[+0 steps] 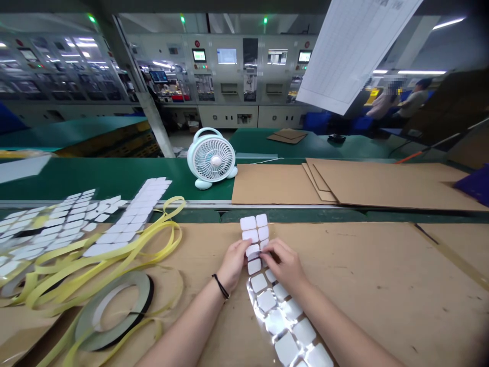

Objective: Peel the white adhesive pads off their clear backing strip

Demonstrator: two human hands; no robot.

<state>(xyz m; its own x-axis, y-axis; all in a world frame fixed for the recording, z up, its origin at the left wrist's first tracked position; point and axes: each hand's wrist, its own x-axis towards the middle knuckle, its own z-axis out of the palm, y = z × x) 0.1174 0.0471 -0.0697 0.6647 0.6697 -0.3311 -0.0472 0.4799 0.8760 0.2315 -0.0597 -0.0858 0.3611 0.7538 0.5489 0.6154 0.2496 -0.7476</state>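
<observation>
Cardboard bench (382, 265): left hand (232, 265) and right hand (283, 265) pinch a white pad strip (266, 300).

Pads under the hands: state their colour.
White, with no pattern visible: the pads show best in the head view.

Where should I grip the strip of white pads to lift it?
Probably at its far end: pinch the strip of white pads at the backing between two pads, coming from the near side past the left hand. That end lies flat and unhandled on the cardboard sheet, and the pads stand apart there.
</observation>
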